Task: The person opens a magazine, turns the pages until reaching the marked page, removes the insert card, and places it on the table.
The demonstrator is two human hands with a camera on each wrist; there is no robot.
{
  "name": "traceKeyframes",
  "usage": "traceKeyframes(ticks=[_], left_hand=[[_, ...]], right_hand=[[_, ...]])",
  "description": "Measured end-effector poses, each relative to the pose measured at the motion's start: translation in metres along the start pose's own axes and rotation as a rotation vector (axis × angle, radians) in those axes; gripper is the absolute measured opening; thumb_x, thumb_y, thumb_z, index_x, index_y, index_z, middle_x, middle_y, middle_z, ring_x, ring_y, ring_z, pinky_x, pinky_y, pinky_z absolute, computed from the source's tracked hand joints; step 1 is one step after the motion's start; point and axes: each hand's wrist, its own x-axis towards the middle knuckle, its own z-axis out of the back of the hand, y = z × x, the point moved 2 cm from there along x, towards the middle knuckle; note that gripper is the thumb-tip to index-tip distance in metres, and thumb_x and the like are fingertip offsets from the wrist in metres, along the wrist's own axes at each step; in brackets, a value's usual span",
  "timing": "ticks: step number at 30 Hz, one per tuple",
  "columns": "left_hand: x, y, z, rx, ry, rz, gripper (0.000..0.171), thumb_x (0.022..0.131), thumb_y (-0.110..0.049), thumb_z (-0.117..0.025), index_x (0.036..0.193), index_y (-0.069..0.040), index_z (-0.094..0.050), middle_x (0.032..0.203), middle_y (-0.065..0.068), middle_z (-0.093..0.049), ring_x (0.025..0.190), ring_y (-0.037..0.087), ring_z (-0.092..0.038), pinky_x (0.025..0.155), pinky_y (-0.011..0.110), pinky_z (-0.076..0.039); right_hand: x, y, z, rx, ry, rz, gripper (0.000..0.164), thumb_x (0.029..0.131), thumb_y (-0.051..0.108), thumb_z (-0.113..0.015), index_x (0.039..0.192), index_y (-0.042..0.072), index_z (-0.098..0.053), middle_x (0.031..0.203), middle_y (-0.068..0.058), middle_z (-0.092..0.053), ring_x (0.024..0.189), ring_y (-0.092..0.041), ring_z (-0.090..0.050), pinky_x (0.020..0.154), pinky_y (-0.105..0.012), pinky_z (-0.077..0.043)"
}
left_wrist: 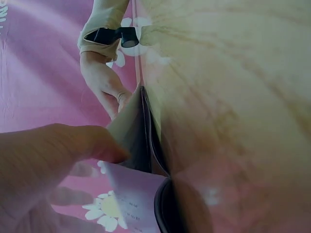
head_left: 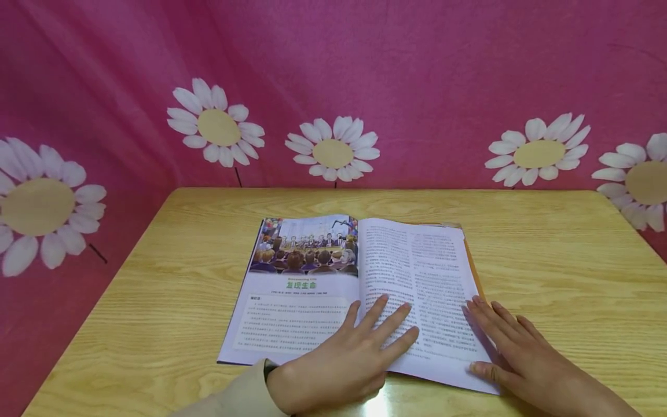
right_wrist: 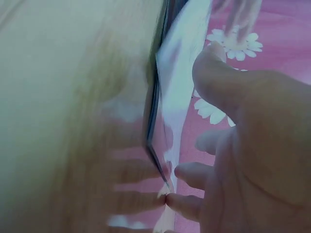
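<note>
An open magazine (head_left: 302, 318) lies on the wooden table, with a colour picture of a seated audience on its left page and columns of text on its right page. Fingers spread, my left hand (head_left: 351, 356) rests over the lower part of the right page near the fold. My right hand (head_left: 526, 356) is at the magazine's right edge, fingers extended along it and thumb by the lower corner. From the right wrist, fingertips (right_wrist: 187, 206) of that hand appear beside the magazine's edge. In the left wrist view the magazine's lower edge (left_wrist: 146, 131) shows layered pages beside my left thumb.
The wooden table (head_left: 172, 278) extends around the magazine on both sides. Behind it hangs a pink cloth (head_left: 406, 75) printed with large white daisies. A small black device (left_wrist: 116, 36) is worn on the right wrist at the beige sleeve.
</note>
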Motion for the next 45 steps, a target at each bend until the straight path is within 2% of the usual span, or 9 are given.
traceKeyframes(ticks=[4, 11, 16, 19, 24, 28, 31, 36, 45], left_hand=[[0.001, 0.0, 0.004, 0.022, -0.043, -0.039, 0.068, 0.093, -0.036, -0.059, 0.151, -0.017, -0.03, 0.161, 0.01, -0.014, 0.146, 0.035, -0.012, 0.107, 0.058, -0.029], [0.001, 0.001, 0.008, 0.035, -0.045, -0.042, 0.063, 0.095, -0.034, -0.054, 0.151, -0.016, -0.032, 0.159, 0.009, -0.02, 0.146, 0.034, -0.015, 0.11, 0.056, -0.025], [-0.001, 0.001, 0.012, 0.051, -0.076, -0.045, 0.063, 0.095, -0.033, -0.054, 0.151, -0.016, -0.032, 0.159, 0.009, -0.02, 0.146, 0.033, -0.015, 0.111, 0.054, -0.025], [-0.004, 0.002, 0.018, 0.074, -0.13, -0.041, 0.062, 0.094, -0.032, -0.055, 0.15, -0.015, -0.034, 0.158, 0.01, -0.022, 0.145, 0.033, -0.017, 0.111, 0.052, -0.026], [-0.007, 0.004, 0.025, 0.102, -0.221, -0.026, 0.055, 0.093, -0.025, -0.057, 0.146, -0.015, -0.042, 0.156, 0.011, -0.029, 0.144, 0.034, -0.021, 0.108, 0.053, -0.03], [-0.01, 0.006, 0.028, 0.073, -0.247, -0.025, 0.054, 0.093, -0.018, -0.057, 0.145, -0.014, -0.043, 0.155, 0.012, -0.03, 0.144, 0.035, -0.021, 0.109, 0.054, -0.029], [-0.013, 0.007, 0.03, 0.065, -0.271, -0.03, 0.056, 0.09, -0.015, -0.059, 0.144, -0.012, -0.044, 0.154, 0.013, -0.031, 0.143, 0.036, -0.022, 0.109, 0.054, -0.029], [-0.015, 0.008, 0.032, 0.072, -0.315, -0.059, 0.057, 0.088, -0.013, -0.06, 0.142, -0.01, -0.046, 0.153, 0.015, -0.033, 0.143, 0.036, -0.023, 0.111, 0.053, -0.025], [-0.016, 0.007, 0.033, 0.079, -0.338, -0.091, 0.05, 0.092, -0.012, -0.056, 0.142, -0.009, -0.047, 0.152, 0.016, -0.034, 0.143, 0.036, -0.022, 0.115, 0.049, -0.018]], right_hand=[[0.0, -0.002, -0.001, 0.006, -0.009, 0.001, 0.087, 0.087, 0.053, -0.061, 0.156, 0.028, -0.013, 0.159, -0.014, -0.02, 0.139, -0.047, -0.018, 0.112, -0.043, 0.018], [-0.001, -0.005, -0.001, -0.009, -0.029, 0.02, 0.083, 0.089, 0.048, -0.061, 0.156, 0.026, -0.016, 0.157, -0.015, -0.025, 0.139, -0.046, -0.02, 0.113, -0.041, 0.016], [-0.003, -0.006, -0.002, -0.091, -0.088, 0.074, 0.083, 0.09, 0.045, -0.062, 0.156, 0.02, -0.019, 0.156, -0.013, -0.028, 0.144, -0.03, -0.018, 0.111, -0.023, 0.016], [-0.003, -0.007, -0.002, -0.121, -0.095, 0.083, 0.082, 0.09, 0.045, -0.061, 0.156, 0.018, -0.019, 0.155, -0.014, -0.028, 0.145, -0.024, -0.017, 0.109, -0.02, 0.016], [0.0, -0.007, -0.002, -0.1, -0.039, 0.026, 0.084, 0.089, 0.052, -0.059, 0.155, 0.016, -0.022, 0.157, -0.015, -0.026, 0.142, -0.035, -0.022, 0.109, -0.024, 0.019], [0.001, -0.007, -0.003, -0.067, 0.004, -0.009, 0.084, 0.088, 0.054, -0.059, 0.154, 0.013, -0.026, 0.157, -0.016, -0.023, 0.141, -0.04, -0.021, 0.112, -0.034, 0.019], [0.0, -0.007, -0.004, -0.067, -0.014, 0.008, 0.082, 0.088, 0.052, -0.061, 0.152, 0.011, -0.029, 0.157, -0.016, -0.023, 0.143, -0.039, -0.019, 0.114, -0.041, 0.015], [-0.001, -0.008, -0.005, -0.113, -0.076, 0.06, 0.08, 0.087, 0.048, -0.065, 0.15, 0.01, -0.034, 0.156, -0.016, -0.026, 0.146, -0.032, -0.015, 0.114, -0.036, 0.014], [0.001, -0.01, -0.005, -0.051, 0.018, -0.023, 0.084, 0.086, 0.057, -0.06, 0.152, 0.014, -0.032, 0.159, -0.015, -0.02, 0.142, -0.043, -0.019, 0.113, -0.046, 0.015]])
